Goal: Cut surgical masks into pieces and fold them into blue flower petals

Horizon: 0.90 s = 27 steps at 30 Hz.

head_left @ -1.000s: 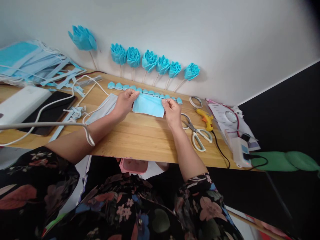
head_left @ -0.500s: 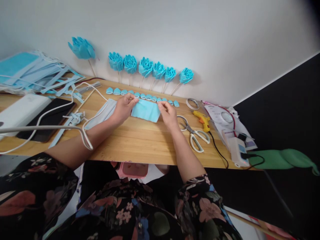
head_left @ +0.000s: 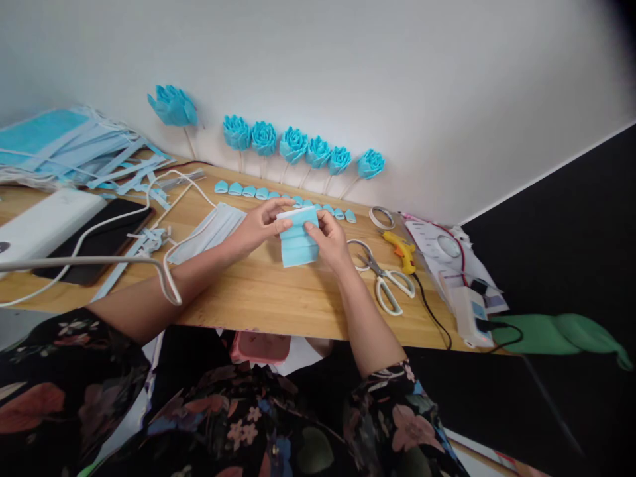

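Observation:
Between my two hands is a blue piece of face-mask fabric point(head_left: 299, 246), creased across and with a white edge along its top. My left hand point(head_left: 263, 228) pinches its upper left corner between thumb and fingers. On the other side, my right hand point(head_left: 328, 240) grips the upper right edge, thumb on the front face. Just behind the hands runs a row of small folded blue petals point(head_left: 248, 191), partly hidden by my fingers. Scissors with white handles point(head_left: 380, 271) lie partly spread to the right of my right hand. A pleated face mask point(head_left: 209, 233) lies left of my left hand.
Several blue fabric roses point(head_left: 293, 146) on sticks lean against the wall. A yellow glue gun point(head_left: 401, 250), a tape roll point(head_left: 381, 217) and a power strip point(head_left: 471, 315) lie right. Left are a mask pile point(head_left: 44, 136), a white power bank point(head_left: 52, 222), a dark phone point(head_left: 94, 242) and a loose cable.
The blue fabric was stretched wide and flat; now it is turned, narrower and taller. My hands have come closer together. The view has tilted slightly.

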Tool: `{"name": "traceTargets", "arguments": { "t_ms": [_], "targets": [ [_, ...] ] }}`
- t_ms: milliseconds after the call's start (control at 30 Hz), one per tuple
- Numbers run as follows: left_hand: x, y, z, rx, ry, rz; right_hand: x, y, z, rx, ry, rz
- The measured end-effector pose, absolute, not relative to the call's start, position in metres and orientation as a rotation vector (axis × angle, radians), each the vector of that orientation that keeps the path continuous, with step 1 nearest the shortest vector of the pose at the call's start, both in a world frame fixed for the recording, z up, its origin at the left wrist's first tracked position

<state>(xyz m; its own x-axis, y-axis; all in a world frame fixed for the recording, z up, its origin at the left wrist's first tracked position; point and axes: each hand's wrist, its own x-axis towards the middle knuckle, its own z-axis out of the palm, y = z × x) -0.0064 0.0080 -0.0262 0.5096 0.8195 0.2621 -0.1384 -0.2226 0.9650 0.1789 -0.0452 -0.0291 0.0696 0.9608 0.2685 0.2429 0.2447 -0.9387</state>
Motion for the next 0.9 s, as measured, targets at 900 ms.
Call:
{"name": "traceTargets", "arguments": {
  "t_ms": [900],
  "targets": [
    [-0.006, 0.003, -0.022, 1.661, 0.754, 0.826, 0.192, -0.043, -0.030, -1.287, -1.489, 0.626]
  ]
}}
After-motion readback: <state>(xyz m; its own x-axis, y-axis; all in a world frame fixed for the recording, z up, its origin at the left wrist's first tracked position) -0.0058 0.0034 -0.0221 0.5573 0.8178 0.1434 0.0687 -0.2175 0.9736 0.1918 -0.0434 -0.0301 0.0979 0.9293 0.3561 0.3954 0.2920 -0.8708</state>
